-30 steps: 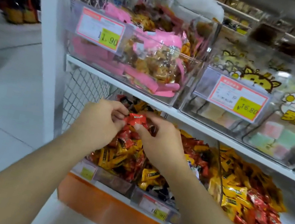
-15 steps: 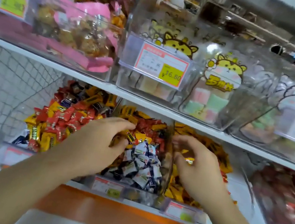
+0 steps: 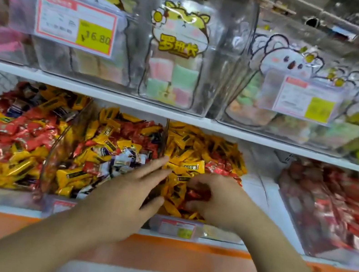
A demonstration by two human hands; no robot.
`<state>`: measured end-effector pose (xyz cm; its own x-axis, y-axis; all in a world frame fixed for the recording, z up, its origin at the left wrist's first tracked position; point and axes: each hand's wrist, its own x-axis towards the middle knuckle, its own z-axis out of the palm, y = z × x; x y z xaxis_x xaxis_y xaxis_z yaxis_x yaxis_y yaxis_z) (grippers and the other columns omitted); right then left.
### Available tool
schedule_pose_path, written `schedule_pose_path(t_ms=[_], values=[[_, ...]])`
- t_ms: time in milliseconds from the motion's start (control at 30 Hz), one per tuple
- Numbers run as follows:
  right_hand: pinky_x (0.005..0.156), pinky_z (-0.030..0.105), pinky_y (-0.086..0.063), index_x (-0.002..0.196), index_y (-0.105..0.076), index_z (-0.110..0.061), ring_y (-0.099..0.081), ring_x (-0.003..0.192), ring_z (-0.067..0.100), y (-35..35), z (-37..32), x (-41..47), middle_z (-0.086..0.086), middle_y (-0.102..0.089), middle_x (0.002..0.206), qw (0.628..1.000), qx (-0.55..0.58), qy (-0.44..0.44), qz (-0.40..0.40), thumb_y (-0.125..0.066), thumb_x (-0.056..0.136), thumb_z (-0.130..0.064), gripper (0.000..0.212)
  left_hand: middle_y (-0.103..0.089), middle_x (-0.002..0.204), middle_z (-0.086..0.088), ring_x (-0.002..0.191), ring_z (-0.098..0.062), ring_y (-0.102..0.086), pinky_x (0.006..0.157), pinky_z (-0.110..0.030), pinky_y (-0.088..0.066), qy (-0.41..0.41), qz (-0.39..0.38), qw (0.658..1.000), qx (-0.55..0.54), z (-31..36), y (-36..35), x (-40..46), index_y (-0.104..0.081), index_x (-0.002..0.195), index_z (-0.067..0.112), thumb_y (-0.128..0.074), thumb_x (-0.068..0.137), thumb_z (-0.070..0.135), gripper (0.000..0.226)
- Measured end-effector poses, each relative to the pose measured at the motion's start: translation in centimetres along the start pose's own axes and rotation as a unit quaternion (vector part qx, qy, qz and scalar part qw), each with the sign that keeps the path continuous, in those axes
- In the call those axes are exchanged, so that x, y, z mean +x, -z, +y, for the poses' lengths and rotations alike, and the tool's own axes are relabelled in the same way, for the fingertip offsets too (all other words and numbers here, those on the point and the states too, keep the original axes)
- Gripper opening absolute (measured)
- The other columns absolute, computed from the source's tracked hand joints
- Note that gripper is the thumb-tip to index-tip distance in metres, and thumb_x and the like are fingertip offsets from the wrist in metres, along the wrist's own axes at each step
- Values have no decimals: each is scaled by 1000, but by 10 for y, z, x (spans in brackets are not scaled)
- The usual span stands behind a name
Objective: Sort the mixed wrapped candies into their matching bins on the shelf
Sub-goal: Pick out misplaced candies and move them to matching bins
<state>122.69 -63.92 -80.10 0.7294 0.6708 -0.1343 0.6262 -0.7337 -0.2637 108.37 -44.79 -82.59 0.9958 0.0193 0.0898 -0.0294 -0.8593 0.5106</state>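
**Red strays in the yellow bin**

Shop shelving fills the view: a white lower shelf [image 3: 131, 103] carries a row of clear plastic bins heaped with small foil-wrapped candies. In the mostly yellow bin [image 3: 204, 154] near the middle, the right hand [image 3: 222, 201] curls its fingers around a cluster of red foil-wrapped candies [image 3: 197, 193] at the near edge. The left hand [image 3: 129, 194] lies spread and flat, fingers straight, across the divider between that bin and the mixed yellow, red and white bin [image 3: 109, 147] to its left. Each candy is probably light, crinkly and slippery, best pinched across its middle or by a twisted end. Their long axes point every way; the gripped ones are too blurred to judge.
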Motion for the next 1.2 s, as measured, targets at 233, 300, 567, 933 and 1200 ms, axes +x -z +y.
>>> schedule_pose_path(t_ms=[233, 300, 567, 933, 1200], values=[[86, 38, -57, 119, -67, -40, -65, 102, 19, -11, 0, 6, -11, -71, 111, 998, -49, -33, -5, -81, 70, -58, 54, 26, 153, 48, 124, -4, -55, 68, -8, -35, 24, -17, 999, 12, 3, 4, -2, -16, 160, 50, -42, 106, 53, 60], [85, 37, -57, 115, -68, -42, -65, 99, 19, -14, -1, 7, -13, -71, 107, 997, -70, -32, 5, -80, 68, -62, 53, 24, 155, 46, 132, -3, -51, 75, -9, -36, 18, -13, 1000, 7, 1, 4, -2, -16, 160, 50, -42, 106, 53, 60], [75, 36, -59, 91, -73, -38, -64, 82, 5, -18, 3, 9, -17, -69, 81, 998, -9, -51, 47, -87, 75, -35, 21, 22, 158, 43, 152, -2, -24, 105, -22, -42, -15, -2, 1000, -7, -8, 6, -3, -22, 158, 48, -45, 106, 51, 57], [61, 27, -52, 90, -65, -24, -67, 65, 14, 9, -12, -5, 1, -73, 75, 962, 227, -71, 133, -82, 87, -23, 17, -7, 162, 39, 145, 2, -34, 108, -22, -40, -37, 45, 997, -47, -12, 5, 0, -33, 155, 48, -57, 103, 43, 57], [76, 34, -56, 84, -79, -19, -67, 70, 21, 10, -50, -17, 11, -75, 75, 921, 386, 23, 53, -81, 88, -21, 5, -64, 126, 25, 110, 3, -58, 89, -21, -51, -52, 145, 983, -99, -3, 11, 4, -59, 136, 48, -74, 93, 39, 46]])
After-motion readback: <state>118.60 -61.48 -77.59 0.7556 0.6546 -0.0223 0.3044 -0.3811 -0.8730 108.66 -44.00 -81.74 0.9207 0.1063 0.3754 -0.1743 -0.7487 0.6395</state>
